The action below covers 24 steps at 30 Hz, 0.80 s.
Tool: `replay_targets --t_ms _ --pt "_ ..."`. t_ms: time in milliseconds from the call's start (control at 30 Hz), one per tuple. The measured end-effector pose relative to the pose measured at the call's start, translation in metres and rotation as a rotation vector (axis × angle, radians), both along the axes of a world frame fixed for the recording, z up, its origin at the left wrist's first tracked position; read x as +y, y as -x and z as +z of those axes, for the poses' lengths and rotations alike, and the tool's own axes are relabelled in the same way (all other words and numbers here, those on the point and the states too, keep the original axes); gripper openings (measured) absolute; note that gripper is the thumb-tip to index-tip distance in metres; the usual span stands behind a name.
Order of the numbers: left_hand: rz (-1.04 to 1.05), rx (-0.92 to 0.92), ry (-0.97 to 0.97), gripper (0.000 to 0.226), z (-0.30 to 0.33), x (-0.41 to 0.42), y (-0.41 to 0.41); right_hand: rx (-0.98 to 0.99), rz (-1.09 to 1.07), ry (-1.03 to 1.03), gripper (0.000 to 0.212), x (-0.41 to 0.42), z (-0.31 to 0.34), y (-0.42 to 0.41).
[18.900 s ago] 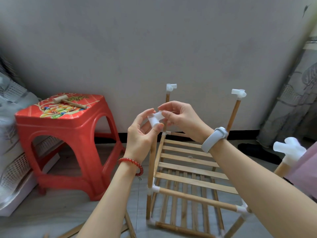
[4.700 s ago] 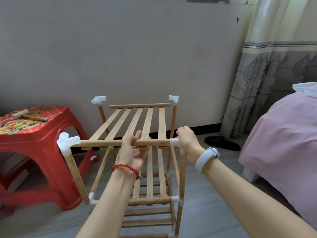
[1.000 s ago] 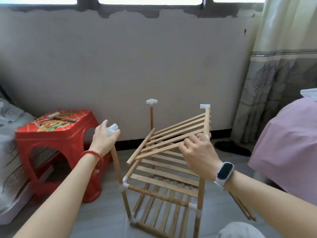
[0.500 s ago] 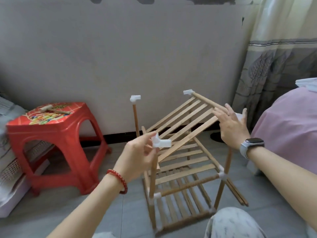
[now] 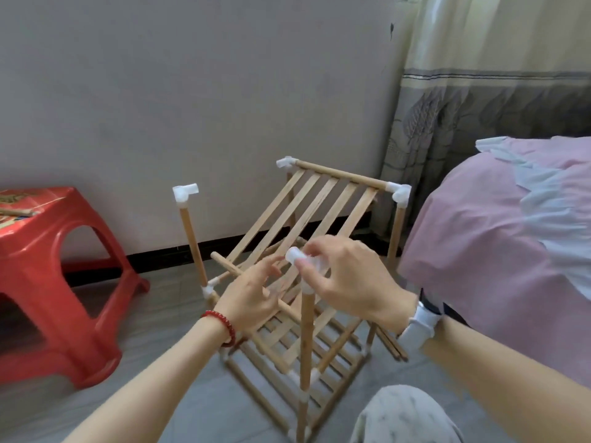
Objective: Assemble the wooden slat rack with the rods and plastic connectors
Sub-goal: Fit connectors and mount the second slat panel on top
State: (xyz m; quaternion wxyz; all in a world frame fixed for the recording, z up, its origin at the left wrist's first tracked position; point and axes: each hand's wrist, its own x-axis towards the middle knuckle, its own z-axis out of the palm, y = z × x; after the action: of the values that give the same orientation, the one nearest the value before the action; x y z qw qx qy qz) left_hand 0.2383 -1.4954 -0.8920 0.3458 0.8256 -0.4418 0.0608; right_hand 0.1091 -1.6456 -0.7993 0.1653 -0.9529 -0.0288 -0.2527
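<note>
The wooden rack point(image 5: 335, 350) stands on the floor in front of me. Its top slat panel point(image 5: 307, 212) is tilted: the far rod sits between two white connectors point(image 5: 399, 191), and the near rod point(image 5: 220, 259) hangs low with a free end. My right hand point(image 5: 348, 279) pinches the white connector point(image 5: 293, 254) on top of the near upright rod point(image 5: 306, 340). My left hand point(image 5: 252, 295) lies over the panel's near rod, its fingers stretched towards that connector. The back left upright carries a bare connector point(image 5: 185, 193).
A red plastic stool point(image 5: 48, 260) stands at the left with a mallet handle point(image 5: 16, 212) on top. A pink bed point(image 5: 511, 251) and a curtain point(image 5: 479, 91) close off the right. Loose rods point(image 5: 393, 346) lie by the rack. My knee point(image 5: 406, 417) is at the bottom.
My right hand left the panel's far right corner and came onto the near upright's connector. My left hand let go of that connector and dropped onto the panel's near rod.
</note>
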Motion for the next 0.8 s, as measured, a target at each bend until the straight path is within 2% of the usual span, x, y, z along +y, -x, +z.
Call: replay_targets --t_ms 100,167,233,300,333,400,433,500,567,700,800 --pt "0.074 -0.047 -0.587 0.065 -0.033 -0.008 -0.019 -0.115 -0.073 0.182 0.035 0.017 -0.021 0.006" --pt "0.139 -0.142 -0.76 0.065 -0.044 -0.024 -0.021 -0.113 -0.003 0.152 0.031 0.022 -0.031 0.006" --pt "0.133 -0.296 -0.802 0.058 -0.05 -0.036 -0.028 -0.063 0.065 0.047 0.034 0.015 -0.029 -0.002" --pt "0.093 -0.337 -0.78 0.062 -0.053 -0.036 -0.036 -0.042 0.095 -0.052 0.039 -0.003 -0.026 -0.009" --pt "0.065 -0.344 -0.702 0.068 -0.051 -0.032 -0.038 -0.035 0.107 -0.099 0.041 -0.013 -0.025 -0.012" --pt "0.004 -0.513 -0.536 0.076 -0.052 -0.024 -0.042 -0.04 0.116 -0.159 0.038 -0.031 -0.028 -0.017" --pt "-0.019 -0.647 -0.434 0.073 -0.052 -0.021 -0.042 -0.041 0.121 -0.168 0.035 -0.034 -0.03 -0.018" --pt "-0.061 -0.782 -0.3 0.057 -0.052 -0.014 -0.041 -0.032 0.151 -0.165 0.035 -0.035 -0.033 -0.023" --pt "-0.074 -0.786 -0.3 0.057 -0.05 -0.007 -0.04 -0.006 0.193 -0.163 0.035 -0.035 -0.033 -0.029" --pt "-0.048 -0.744 -0.292 0.059 -0.042 -0.004 -0.026 0.086 0.288 -0.214 0.015 -0.055 -0.03 -0.035" --pt "0.043 -0.681 -0.243 0.055 -0.025 -0.01 -0.009 0.148 0.255 -0.18 0.021 -0.085 -0.024 -0.039"
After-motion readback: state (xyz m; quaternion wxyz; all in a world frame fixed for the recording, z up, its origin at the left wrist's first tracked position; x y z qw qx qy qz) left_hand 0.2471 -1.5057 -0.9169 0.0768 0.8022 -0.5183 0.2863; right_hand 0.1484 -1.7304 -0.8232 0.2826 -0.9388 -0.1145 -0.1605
